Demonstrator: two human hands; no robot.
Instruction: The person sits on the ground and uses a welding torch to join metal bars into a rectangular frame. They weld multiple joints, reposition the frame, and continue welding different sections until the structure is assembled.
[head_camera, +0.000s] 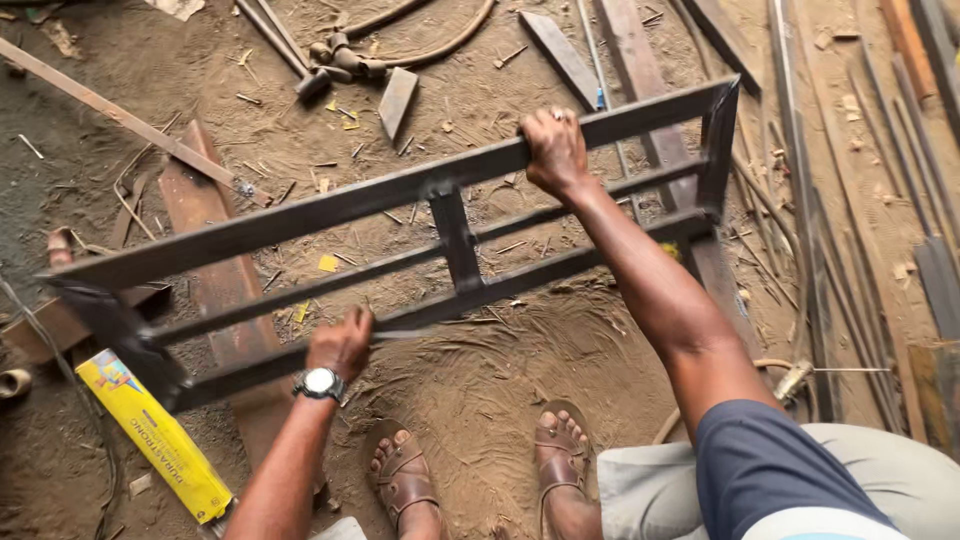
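Note:
A dark welded steel frame (300, 215) of rectangular tube is held up off the dirt floor, running from lower left to upper right. My right hand (553, 150) grips the frame's far top rail. My left hand (342, 342), with a wristwatch on its wrist, is closed around the near lower rail. A short upright piece (455, 240) joins the rails between my hands. My sandalled feet (480, 465) stand on the sandy ground below the frame.
A yellow box (155, 437) lies on the ground at lower left. Steel bars and flat strips (830, 200) are stacked along the right. A rusty beam (215, 280) lies under the frame. Hoses and a hammer (330, 65) lie at the top, amid scattered scraps.

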